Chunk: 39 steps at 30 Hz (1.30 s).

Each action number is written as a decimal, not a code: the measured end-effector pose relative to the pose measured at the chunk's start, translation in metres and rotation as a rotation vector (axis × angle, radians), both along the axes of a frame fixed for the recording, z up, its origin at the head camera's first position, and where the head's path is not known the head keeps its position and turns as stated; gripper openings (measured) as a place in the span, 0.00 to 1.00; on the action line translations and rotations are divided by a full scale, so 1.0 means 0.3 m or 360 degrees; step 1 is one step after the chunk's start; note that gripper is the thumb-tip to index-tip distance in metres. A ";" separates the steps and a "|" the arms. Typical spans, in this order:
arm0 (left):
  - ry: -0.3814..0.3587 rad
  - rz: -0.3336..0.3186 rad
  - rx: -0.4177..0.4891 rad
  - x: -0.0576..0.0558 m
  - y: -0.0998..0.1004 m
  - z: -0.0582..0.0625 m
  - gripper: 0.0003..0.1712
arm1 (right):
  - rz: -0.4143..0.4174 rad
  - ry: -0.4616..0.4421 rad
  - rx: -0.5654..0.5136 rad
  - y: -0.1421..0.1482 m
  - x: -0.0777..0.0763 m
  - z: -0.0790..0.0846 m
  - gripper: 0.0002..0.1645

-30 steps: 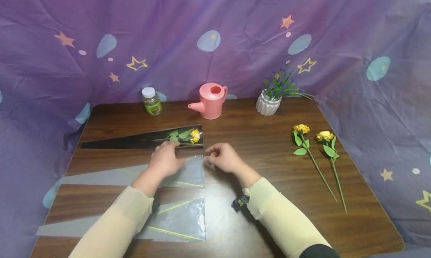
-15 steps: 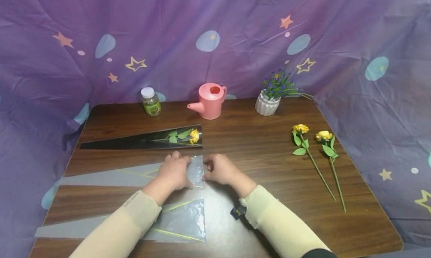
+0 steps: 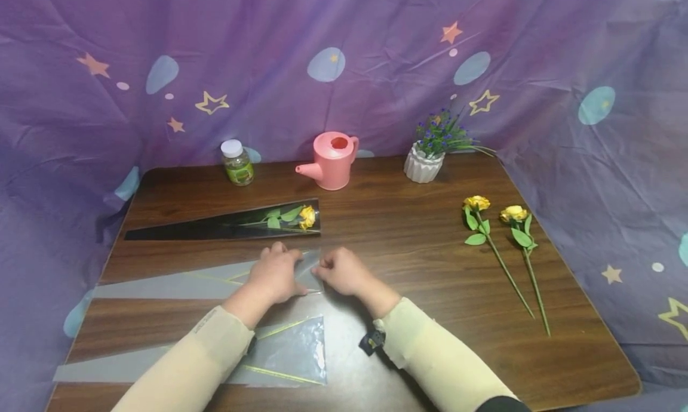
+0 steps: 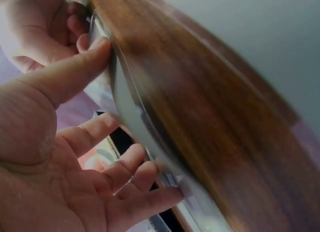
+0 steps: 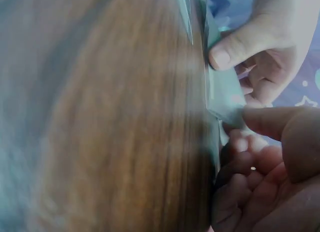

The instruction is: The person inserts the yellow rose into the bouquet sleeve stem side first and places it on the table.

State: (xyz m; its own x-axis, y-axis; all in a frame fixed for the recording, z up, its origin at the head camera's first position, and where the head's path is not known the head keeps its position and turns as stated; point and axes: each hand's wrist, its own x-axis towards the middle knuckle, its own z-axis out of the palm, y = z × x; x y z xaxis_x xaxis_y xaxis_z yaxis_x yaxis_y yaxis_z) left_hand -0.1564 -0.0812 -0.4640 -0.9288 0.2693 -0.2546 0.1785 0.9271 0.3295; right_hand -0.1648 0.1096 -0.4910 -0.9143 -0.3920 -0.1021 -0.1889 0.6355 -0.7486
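Note:
A clear tapered flower sleeve [image 3: 215,274] with yellow lines lies across the middle left of the table. On its wide end rests my left hand [image 3: 274,274], thumb and fingers spread to either side. In the left wrist view the left thumb [image 4: 85,72] touches the plastic's edge and the fingers lie apart. My right hand [image 3: 344,271] pinches the sleeve's open right edge between thumb and forefinger. Seen from the right wrist, the plastic [image 5: 225,92] lifts toward the right thumb [image 5: 270,121]. The right hand's other fingers are curled.
Behind lies a black-backed sleeve [image 3: 193,228] holding a yellow rose [image 3: 307,217]. Another clear sleeve [image 3: 290,346] lies in front. Two loose yellow roses [image 3: 476,203] [image 3: 514,214] lie right. At the back stand a jar [image 3: 237,164], a pink watering can [image 3: 332,164] and a potted plant [image 3: 424,163].
My left hand has come back from near the black-backed sleeve onto the middle clear sleeve. The right hand has moved slightly nearer and left, taking hold of that sleeve's edge, which now lifts.

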 end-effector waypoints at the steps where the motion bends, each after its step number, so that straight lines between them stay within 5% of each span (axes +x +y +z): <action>1: -0.0009 0.0005 0.0029 -0.002 -0.003 0.002 0.49 | -0.0013 -0.0020 -0.0048 -0.001 -0.002 -0.001 0.18; 7: -0.0022 0.0100 0.0304 -0.013 -0.026 0.023 0.46 | -0.0084 -0.0174 -0.0296 0.023 -0.008 -0.002 0.13; 17: 0.0139 0.0257 0.0668 -0.013 0.041 0.067 0.14 | -0.0100 -0.0127 -0.0396 0.051 0.013 0.019 0.12; 29: 0.0154 0.0344 0.0668 0.000 0.087 0.079 0.22 | -0.0110 -0.0086 -0.0539 0.039 0.037 0.035 0.12; 39: 0.0172 0.0369 0.0677 -0.005 0.067 0.071 0.07 | -0.0255 -0.0123 -0.0590 0.035 0.034 0.017 0.14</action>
State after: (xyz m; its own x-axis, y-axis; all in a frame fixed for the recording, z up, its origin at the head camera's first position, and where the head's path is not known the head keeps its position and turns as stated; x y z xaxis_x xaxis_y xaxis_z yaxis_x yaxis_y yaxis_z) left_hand -0.1577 -0.0611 -0.4426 -0.9916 0.1118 -0.0657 0.0378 0.7339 0.6782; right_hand -0.1545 0.1201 -0.4859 -0.9619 -0.2686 -0.0514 -0.0437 0.3366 -0.9406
